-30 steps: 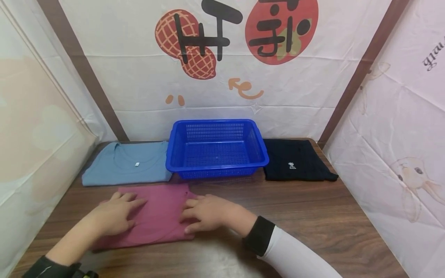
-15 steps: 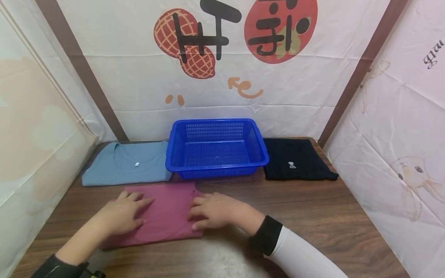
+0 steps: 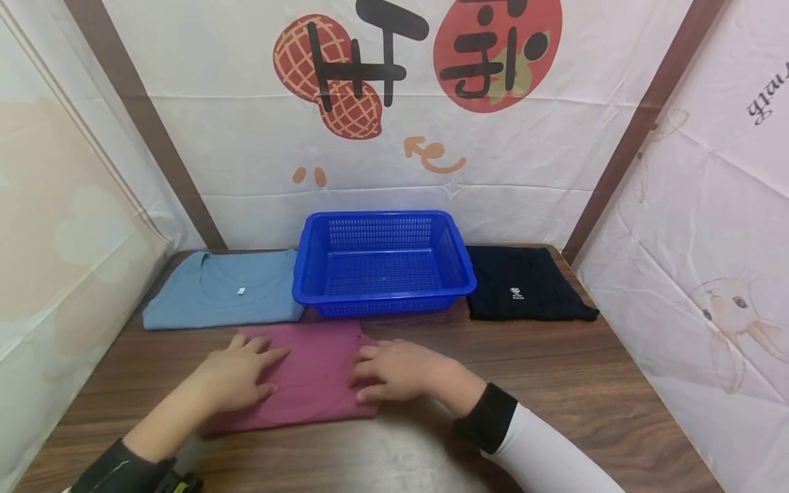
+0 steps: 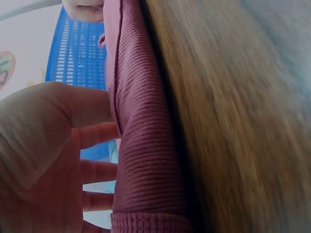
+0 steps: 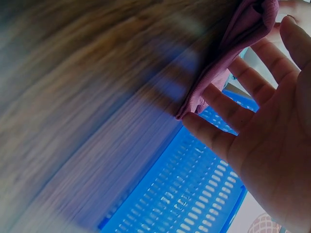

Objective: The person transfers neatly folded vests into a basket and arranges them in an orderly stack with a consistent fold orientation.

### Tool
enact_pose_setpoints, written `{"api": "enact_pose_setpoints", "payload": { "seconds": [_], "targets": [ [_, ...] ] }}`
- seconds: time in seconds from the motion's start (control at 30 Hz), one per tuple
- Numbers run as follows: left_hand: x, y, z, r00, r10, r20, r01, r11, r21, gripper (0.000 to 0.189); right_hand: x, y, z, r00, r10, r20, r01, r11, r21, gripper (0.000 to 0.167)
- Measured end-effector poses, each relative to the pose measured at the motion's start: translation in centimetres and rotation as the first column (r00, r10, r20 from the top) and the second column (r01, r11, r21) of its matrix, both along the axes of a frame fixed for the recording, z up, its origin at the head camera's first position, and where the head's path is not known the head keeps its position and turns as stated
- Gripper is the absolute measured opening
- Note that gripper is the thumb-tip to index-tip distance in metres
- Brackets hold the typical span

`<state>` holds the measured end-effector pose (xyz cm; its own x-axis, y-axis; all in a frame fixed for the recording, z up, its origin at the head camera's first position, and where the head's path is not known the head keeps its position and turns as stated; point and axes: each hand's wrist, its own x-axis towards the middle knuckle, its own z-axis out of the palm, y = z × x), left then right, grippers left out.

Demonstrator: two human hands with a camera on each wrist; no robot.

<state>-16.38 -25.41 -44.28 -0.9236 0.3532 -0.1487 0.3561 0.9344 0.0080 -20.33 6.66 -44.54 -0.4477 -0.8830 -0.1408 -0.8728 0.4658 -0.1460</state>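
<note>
1. hands at work: a person's left hand (image 3: 237, 376) and right hand (image 3: 397, 370) rest on a folded pink garment (image 3: 317, 370), one toward each side.
2. the garment lies flat on a dark wood-grain surface (image 3: 567, 404), left of center and just in front of a blue basket (image 3: 383, 299); its curved neckline shows toward the near edge, and the left wrist view picks out the ribbed knit.
3. the left hand's fingers stand apart and relaxed on top of the cloth, the thumb meeting the fabric; it is clamped on nothing.
4. the right hand is likewise loose, its fingers spread and their tips meeting the garment's right edge.
5. behind, the plastic basket stands upright, its walls perforated, between a folded light-blue garment (image 3: 246, 305) with a small white tag (image 3: 241, 291) on the left and a folded black garment (image 3: 530, 274) bearing a white print (image 3: 516, 294) on the right.
6. black bands (image 3: 487, 418) circle both wrists, and a white sleeve (image 3: 548, 452) covers the right forearm.
7. a pale backdrop (image 3: 382, 164) rises beyond, printed with a red peanut (image 3: 354, 113) and black characters.
</note>
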Motion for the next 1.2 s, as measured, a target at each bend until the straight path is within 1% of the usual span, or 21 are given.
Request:
{"api": "enact_pose_setpoints", "payload": {
  "seconds": [0.13,0.27,0.5,0.67,0.9,1.03,1.2],
  "targets": [
    [-0.1,0.6,-0.1,1.0,-0.009,-0.004,0.01,1.0,0.009,0.064,-0.1,0.7,0.0,1.0,-0.009,0.024,0.009,1.0,-0.004,0.042],
    [-0.3,1.2,-0.1,1.0,-0.016,-0.004,0.016,1.0,0.013,0.064,-0.3,1.4,0.0,0.999,-0.02,0.031,0.021,1.0,-0.009,0.041],
    [-0.8,2.1,-0.6,0.999,-0.032,-0.011,0.032,0.999,0.015,0.063,-0.4,2.3,-0.3,0.999,-0.039,0.01,0.039,0.999,-0.022,0.04],
    [-1.1,2.6,-0.5,0.999,-0.038,-0.008,0.038,0.999,0.01,0.063,-0.5,2.8,-0.4,0.999,-0.048,0.008,0.048,0.999,-0.019,0.039],
    [-1.5,3.6,-0.5,0.998,-0.051,-0.032,0.051,0.999,0.007,0.063,-0.6,3.7,-0.1,0.996,-0.077,0.047,0.077,0.997,0.003,0.039],
    [-1.7,4.4,-0.6,0.999,-0.043,-0.034,0.043,0.999,0.001,0.062,-0.8,4.3,0.1,0.994,-0.091,0.054,0.091,0.996,0.003,0.037],
    [-2.1,5.3,-0.8,0.998,-0.041,-0.039,0.041,0.999,-0.007,0.063,-1.0,5.2,0.2,0.995,-0.086,0.04,0.087,0.996,-0.017,0.035]
  ]
}}
